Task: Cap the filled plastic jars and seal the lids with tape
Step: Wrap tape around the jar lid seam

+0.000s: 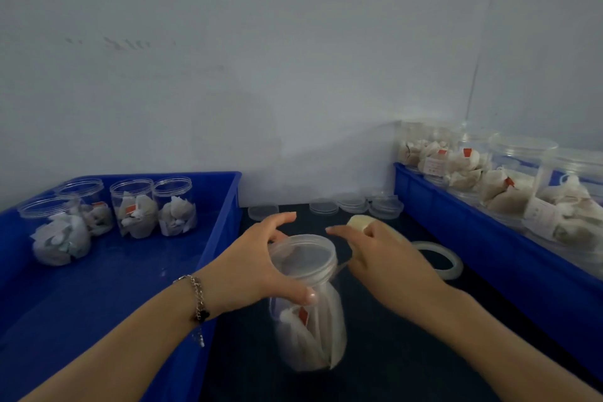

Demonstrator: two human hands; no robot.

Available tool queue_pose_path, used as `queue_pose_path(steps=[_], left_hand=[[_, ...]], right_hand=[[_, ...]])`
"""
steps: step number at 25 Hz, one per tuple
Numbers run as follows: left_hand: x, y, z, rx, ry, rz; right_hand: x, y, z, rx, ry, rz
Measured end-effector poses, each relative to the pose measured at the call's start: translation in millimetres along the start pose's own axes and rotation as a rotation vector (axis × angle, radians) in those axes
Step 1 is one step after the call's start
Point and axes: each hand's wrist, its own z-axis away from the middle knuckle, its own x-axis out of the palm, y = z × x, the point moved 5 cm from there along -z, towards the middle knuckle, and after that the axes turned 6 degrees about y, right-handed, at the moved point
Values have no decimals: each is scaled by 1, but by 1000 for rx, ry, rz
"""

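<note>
A clear plastic jar point(306, 313) filled with white tea bags stands on the dark table, a clear lid point(305, 254) on its mouth. My left hand point(257, 268) grips the jar just below the lid, thumb on the front and fingers round the back. My right hand point(381, 254) holds a roll of clear tape point(359, 222) just right of the lid, and a thin strip of tape runs from it to the jar's neck.
A blue bin point(225, 206) on the left holds several filled jars point(133, 209). Another blue bin point(456, 215) on the right holds more filled jars point(509, 179). Spare clear lids point(352, 204) lie at the back. A second tape roll point(440, 258) lies right of my hand.
</note>
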Motion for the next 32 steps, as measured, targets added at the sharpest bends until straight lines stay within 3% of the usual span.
queue_pose_path(steps=[3, 8, 14, 17, 19, 22, 27, 32], left_hand=[[0, -11, -4, 44, -65, -263], [3, -22, -7, 29, -264, -352], [-9, -35, -3, -69, -450, -515], [3, -38, 0, -108, -450, -626], [14, -36, 2, -38, -402, -677], [21, -30, 0, 55, -381, -653], [22, -31, -3, 28, -417, -644], [22, -29, -1, 7, -412, -629]], right_hand=[[31, -3, 3, 25, -108, -111], [67, -12, 12, 127, -226, -280], [68, -32, 10, -48, -208, -303], [71, -40, 11, -44, -229, -320], [73, -42, 14, -18, -233, -352], [64, -42, 22, -14, -252, -415], [41, -47, 42, -58, -259, -411], [29, -53, 59, -142, -124, -293]])
